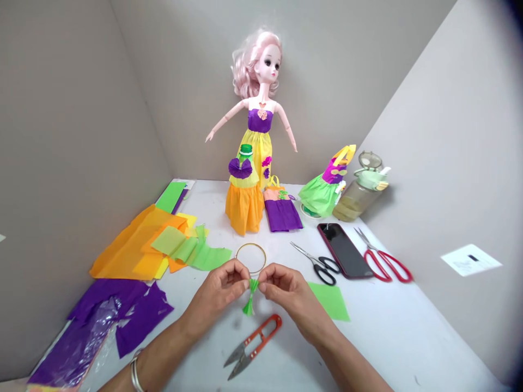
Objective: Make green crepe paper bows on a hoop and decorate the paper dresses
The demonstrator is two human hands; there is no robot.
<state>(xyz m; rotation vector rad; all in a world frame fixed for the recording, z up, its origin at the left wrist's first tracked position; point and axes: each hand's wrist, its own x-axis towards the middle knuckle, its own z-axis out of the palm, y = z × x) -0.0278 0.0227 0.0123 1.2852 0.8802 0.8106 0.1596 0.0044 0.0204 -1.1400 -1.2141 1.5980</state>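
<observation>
Between my two hands hangs a small gathered piece of green crepe paper (250, 306), narrow at the top and flared at the bottom. My left hand (224, 287) pinches its upper left side between thumb and finger. My right hand (286, 288) pinches the upper right side the same way. Just beyond the fingertips a thin gold ring (251, 244) lies on the table. Below the green piece rest orange-handled thread snips (257, 338), blades toward the lower left. A flat green paper piece (330, 302) lies beside my right hand.
Black-handled scissors (324, 269), a phone (345, 250) and red-handled scissors (384, 264) lie at right. Orange sheets (126, 245) and purple sheets (143, 318) spread at left. A doll (260, 121), a dressed bottle (244, 207) and a lidded jar (359, 193) stand behind.
</observation>
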